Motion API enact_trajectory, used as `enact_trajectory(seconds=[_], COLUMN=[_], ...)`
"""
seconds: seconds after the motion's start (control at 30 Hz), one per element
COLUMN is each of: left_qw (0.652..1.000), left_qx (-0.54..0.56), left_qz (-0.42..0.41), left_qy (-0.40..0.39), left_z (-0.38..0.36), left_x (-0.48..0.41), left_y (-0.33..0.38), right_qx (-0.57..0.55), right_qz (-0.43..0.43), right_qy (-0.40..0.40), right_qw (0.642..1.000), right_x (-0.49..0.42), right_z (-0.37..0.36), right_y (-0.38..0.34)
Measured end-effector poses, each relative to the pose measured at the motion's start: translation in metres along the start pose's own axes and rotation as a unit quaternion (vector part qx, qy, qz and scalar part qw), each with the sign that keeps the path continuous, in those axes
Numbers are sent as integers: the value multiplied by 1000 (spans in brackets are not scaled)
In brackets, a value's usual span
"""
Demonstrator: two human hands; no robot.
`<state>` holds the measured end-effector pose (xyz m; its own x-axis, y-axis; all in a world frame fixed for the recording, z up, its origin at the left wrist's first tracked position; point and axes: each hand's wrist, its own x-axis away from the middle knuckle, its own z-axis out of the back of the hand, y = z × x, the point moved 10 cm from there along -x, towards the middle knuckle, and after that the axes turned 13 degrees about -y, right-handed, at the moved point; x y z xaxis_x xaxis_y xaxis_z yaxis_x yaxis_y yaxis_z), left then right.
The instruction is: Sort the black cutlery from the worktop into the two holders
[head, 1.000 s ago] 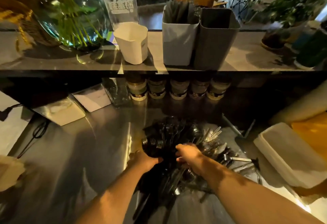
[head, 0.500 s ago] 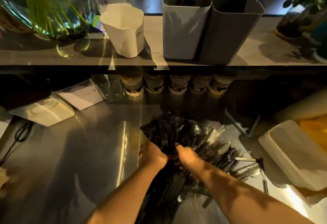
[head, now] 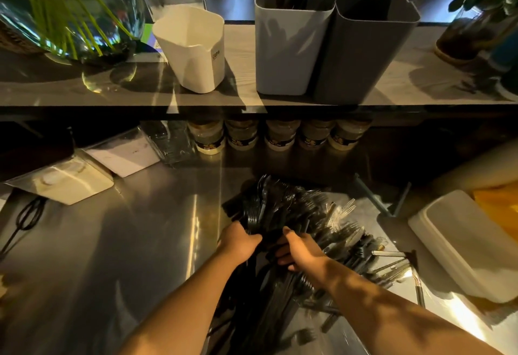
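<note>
I am looking down at a brushed steel worktop [head: 126, 242] in dim, warm light, with a pale wooden shelf [head: 420, 74] running across above its back edge.

On the shelf, from the left end: a round glass vase [head: 64, 10] holding green stems, then a white cup [head: 193, 49]. Right of centre are the two holders, touching side by side. The light grey holder [head: 286, 52] has dark handles standing in it. The dark grey holder [head: 364, 54] is too shadowed inside for me to read.

Under the shelf, a row of small jars [head: 280, 136] lines the worktop's back edge. White trays [head: 64, 186] lie toward the back left corner (one overlaps the other). A white lidded box [head: 462, 242] sits at the right edge.

The black cutlery [head: 280, 209] lies in a loose heap right of the worktop's centre and reaches its front edge, with a few clear plastic forks mixed in.

My left hand [head: 238, 242] is at the heap's left side, its fingers wrapped round a bunch of black handles. My right hand [head: 302, 251] is just beside it, thumb up and fingers curled round more handles.
</note>
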<state>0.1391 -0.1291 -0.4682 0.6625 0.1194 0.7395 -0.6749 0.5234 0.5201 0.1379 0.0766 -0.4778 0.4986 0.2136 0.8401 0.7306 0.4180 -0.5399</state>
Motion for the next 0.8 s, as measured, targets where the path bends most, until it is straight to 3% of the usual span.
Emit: enact_trajectory(seconds=[0.47, 0.8], left_qw=[991, 966], left_qx=[109, 205], left_qz=[-79, -138], left_qy=[4, 77], left_z=[30, 85], left_x=[25, 67], left_y=[22, 74], right_qx=[-18, -50], right_qz=[38, 125], right_qy=[-2, -47], right_qw=[999, 990], right_x=[21, 56], right_z=[4, -13], right_y=[-17, -48])
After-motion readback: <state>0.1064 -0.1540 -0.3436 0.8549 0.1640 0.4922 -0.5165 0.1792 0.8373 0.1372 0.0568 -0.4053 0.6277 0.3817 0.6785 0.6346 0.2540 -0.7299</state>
